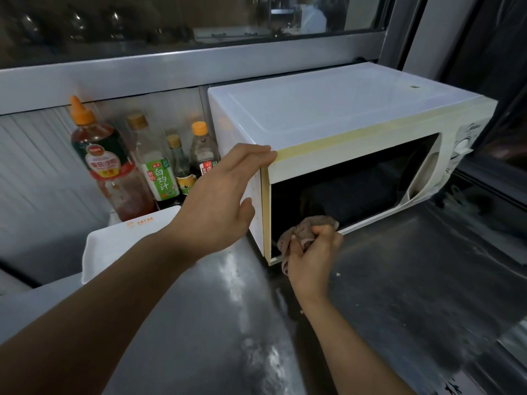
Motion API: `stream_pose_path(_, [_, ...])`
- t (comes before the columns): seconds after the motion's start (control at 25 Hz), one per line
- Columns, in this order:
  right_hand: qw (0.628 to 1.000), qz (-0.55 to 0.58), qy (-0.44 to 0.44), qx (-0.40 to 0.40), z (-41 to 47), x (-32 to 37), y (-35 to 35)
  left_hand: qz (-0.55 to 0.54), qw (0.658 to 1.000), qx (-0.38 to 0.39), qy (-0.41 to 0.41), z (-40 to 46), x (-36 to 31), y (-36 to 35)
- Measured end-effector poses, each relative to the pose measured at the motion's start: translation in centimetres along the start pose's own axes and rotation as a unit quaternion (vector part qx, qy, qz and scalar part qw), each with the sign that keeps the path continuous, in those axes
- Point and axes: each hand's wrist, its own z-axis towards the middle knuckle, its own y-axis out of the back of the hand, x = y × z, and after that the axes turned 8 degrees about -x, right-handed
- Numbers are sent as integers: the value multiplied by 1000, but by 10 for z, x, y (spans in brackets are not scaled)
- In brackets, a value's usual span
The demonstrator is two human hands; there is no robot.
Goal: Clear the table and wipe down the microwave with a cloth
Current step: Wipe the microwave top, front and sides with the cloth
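A white microwave (328, 109) with a dark glass door stands on the steel counter (399, 295) below a window. My left hand (222, 195) rests on its top left front corner, fingers straight over the edge and thumb against the side panel. My right hand (313, 252) grips a crumpled brownish cloth (302, 228) and holds it against the lower left corner of the door front.
Several sauce bottles (108, 163) stand left of the microwave against the wall. A white tray (114, 240) lies in front of them. Small crumbs dot the counter near my right hand. A control panel with a knob (463, 143) sits at the microwave's right end.
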Motion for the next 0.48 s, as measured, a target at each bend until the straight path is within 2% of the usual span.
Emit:
stream_pose_path(0.24, [996,20,78,-44,12,70,-7,-7,1000,17,-14,4,6,5])
stream_pose_path(0.4, [987,7,155,-49,2,35,-9,-21,1000,7,-5,4,10,3])
stream_pose_path(0.48, [993,-35,108,-23,-11,4,-9,-28,1000,4,-2,4,11,1])
